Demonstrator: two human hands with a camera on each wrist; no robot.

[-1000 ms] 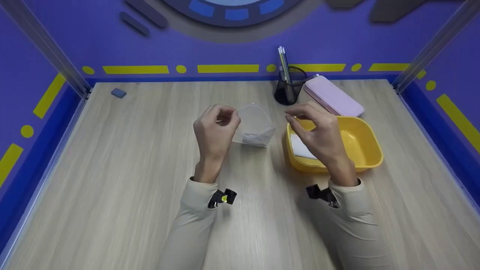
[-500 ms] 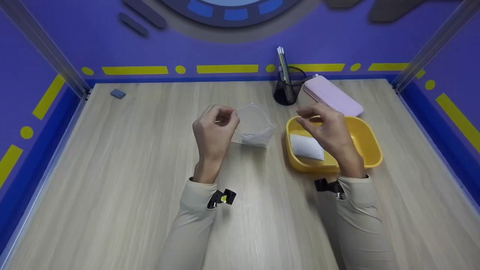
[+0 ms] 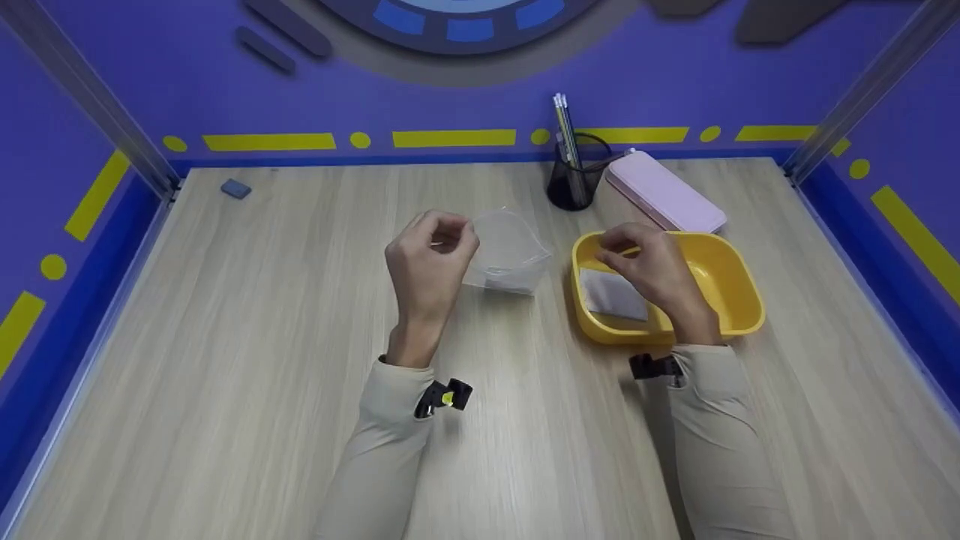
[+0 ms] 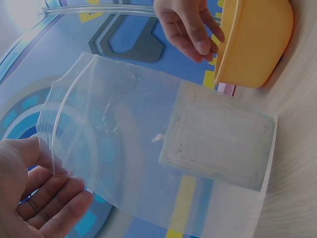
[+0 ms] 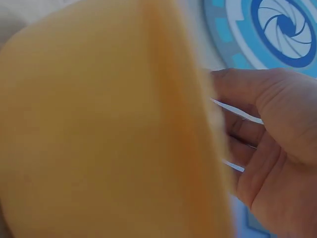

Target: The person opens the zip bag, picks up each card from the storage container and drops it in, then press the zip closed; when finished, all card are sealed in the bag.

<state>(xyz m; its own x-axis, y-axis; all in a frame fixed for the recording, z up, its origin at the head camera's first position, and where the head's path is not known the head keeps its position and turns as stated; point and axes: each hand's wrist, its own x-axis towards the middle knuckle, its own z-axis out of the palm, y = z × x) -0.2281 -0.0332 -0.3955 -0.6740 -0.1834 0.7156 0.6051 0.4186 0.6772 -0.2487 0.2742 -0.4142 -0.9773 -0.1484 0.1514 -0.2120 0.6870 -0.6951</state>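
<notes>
A clear zip-top bag (image 3: 511,244) stands mid-table, its mouth pinched between thumb and fingers of my left hand (image 3: 431,262). Through the plastic, a flat pale square packet (image 4: 218,136) shows at the bottom of the bag. My right hand (image 3: 656,270) hovers over the yellow basin (image 3: 739,292), fingers loosely bent, holding nothing. Below its fingertips, a flat white packet (image 3: 613,295) lies in the left part of the basin. In the right wrist view the basin wall (image 5: 99,124) fills most of the picture and hides the fingertips.
Behind the basin lies a pink pencil case (image 3: 664,191). Beside it stands a black mesh cup (image 3: 574,184) holding several pencils (image 3: 568,131). A small dark blue eraser-like block (image 3: 236,188) sits at the far left. Blue printed walls (image 3: 300,97) enclose the table.
My right hand has moved right, away from the bag, and then lowered over the basin, exposing more of the white packet. My left hand stays at the bag's mouth.
</notes>
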